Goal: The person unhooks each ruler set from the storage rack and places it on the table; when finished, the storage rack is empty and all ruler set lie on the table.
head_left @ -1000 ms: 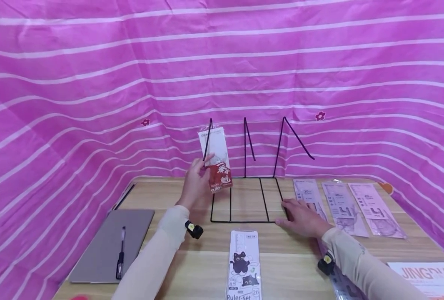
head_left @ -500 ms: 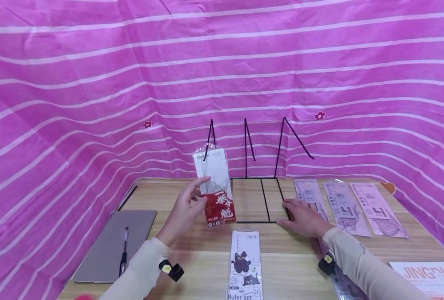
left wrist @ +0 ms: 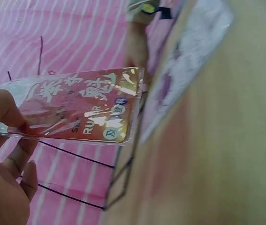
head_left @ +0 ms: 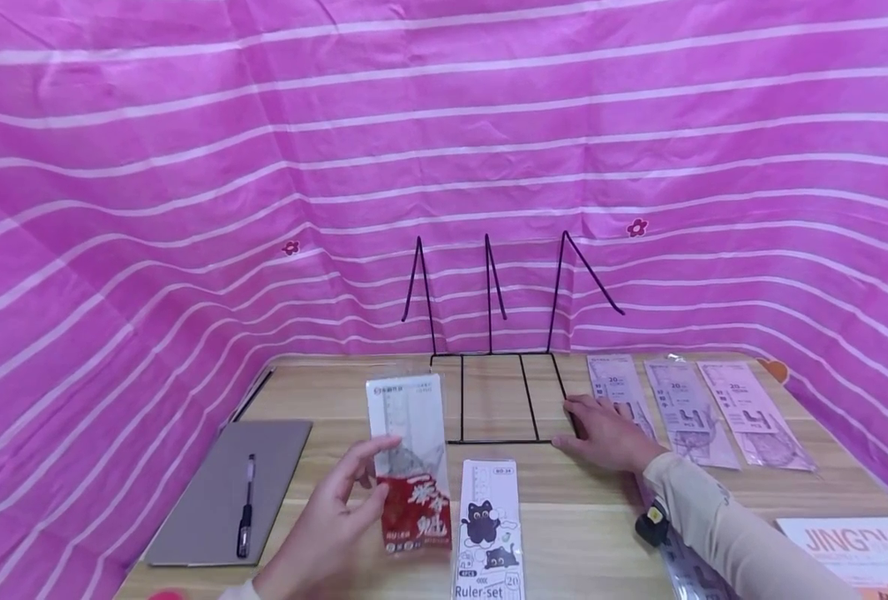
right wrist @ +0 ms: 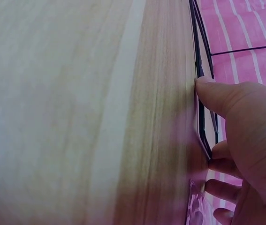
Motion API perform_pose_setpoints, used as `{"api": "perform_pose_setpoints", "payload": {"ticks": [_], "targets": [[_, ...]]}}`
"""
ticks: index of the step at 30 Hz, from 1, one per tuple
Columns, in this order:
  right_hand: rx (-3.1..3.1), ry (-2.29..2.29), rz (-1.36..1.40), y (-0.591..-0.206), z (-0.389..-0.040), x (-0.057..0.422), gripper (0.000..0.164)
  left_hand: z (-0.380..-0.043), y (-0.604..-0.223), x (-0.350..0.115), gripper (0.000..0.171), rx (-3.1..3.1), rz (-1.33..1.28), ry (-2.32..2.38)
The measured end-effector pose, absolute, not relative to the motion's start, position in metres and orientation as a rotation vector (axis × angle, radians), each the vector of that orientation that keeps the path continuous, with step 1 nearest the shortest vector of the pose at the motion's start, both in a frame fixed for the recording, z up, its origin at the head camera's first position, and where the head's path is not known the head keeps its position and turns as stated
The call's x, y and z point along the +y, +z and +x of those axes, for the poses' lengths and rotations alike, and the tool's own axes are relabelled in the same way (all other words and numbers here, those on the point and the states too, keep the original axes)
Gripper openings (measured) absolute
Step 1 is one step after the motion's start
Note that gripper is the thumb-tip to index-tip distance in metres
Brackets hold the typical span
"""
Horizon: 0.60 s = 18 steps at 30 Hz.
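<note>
My left hand [head_left: 331, 508] pinches a clear-wrapped ruler set [head_left: 414, 467] by its left edge, thumb in front. Its card is white above and red below; in the left wrist view the red ruler set [left wrist: 90, 105] shows "RULER" lettering. Behind it stands a black wire display rack [head_left: 462, 400] with three upright hooks, nothing hanging on them. My right hand [head_left: 612, 437] grips the rack's front right base corner, thumb on the front wire, as the right wrist view shows with the rack's wire [right wrist: 201, 112]. A cat-printed ruler set [head_left: 485, 525] lies flat in front of the rack.
Several purple ruler packs [head_left: 691, 417] lie right of the rack, one partly under my right forearm. At left is a grey notebook [head_left: 204, 492] with a pen [head_left: 245, 508] on it. A "JINGDIAN" booklet [head_left: 856, 546] lies front right. A striped pink curtain [head_left: 444, 125] surrounds the table.
My left hand has brought the red-and-white ruler set away from the rack's left hook, down and toward me. My right hand stays at the rack's corner.
</note>
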State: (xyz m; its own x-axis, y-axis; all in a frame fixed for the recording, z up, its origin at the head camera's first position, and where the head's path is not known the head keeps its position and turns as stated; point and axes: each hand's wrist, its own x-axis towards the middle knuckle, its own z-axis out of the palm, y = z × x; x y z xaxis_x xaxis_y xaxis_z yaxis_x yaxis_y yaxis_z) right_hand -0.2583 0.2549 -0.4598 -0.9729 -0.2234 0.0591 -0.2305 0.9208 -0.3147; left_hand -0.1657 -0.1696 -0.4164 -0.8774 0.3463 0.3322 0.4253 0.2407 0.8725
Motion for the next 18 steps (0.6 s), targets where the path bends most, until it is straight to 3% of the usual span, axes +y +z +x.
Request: {"api": "perform_pose_setpoints", "payload": {"ticks": [6,14,18], "targets": [[-3.038,0.521,0.373,-0.456,-0.257,0.256,0.08,-0.151,-0.432,-0.177,0.056,-2.714,-0.461,-1.941],[-3.047,0.491,0.364,-0.456,-0.256,0.259,0.08,-0.162,-0.455,-0.173,0.059,-2.88,-0.406,-1.836],[-3.049,0.492,0.366,-0.456,-0.257,0.259,0.08,-0.165,-0.458,-0.169,0.05,-2.985,-0.464,-1.474]]}}
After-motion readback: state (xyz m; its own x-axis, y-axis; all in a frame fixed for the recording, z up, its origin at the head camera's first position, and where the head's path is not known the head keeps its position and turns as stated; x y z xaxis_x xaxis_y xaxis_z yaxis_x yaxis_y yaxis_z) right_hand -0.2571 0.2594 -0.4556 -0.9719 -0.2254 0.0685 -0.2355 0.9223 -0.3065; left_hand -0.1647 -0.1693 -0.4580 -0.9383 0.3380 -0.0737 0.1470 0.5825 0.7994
